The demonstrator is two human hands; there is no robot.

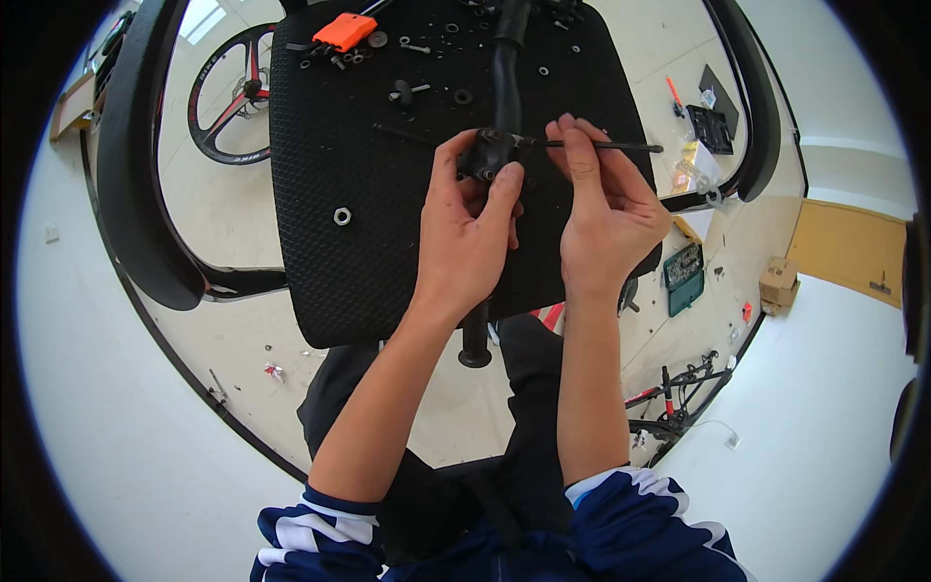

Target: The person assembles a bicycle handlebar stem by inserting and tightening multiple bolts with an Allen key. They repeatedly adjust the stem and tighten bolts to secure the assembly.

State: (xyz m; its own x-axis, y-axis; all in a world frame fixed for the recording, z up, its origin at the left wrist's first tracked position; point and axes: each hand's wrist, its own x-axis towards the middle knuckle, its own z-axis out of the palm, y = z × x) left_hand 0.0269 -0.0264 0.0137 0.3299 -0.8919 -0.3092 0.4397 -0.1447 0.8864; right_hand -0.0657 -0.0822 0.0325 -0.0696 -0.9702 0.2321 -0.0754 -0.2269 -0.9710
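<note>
Illumination bright, diffuse. Rectangular glare on pale tiled floor, upper left; smooth white wall, lower right, nearly washed out. Black textured seat dark, low contrast. Bare left hand and bare right hand reasonably sharp. Strong fisheye curvature; rim blue-fringed, corners black.

The person wears a navy-blue fabric top whose loose, bunched sleeves end on the forearms. The left navy sleeve with wavy white patches finishes in a plain dark cuff edge, while the right navy sleeve with broad white bands shows a small light-blue patch near its opening. Below are black, loosely creased cloth trousers; a dark strip at the waist may be a strap or drawstring. The left hand and right hand are bare.
</note>
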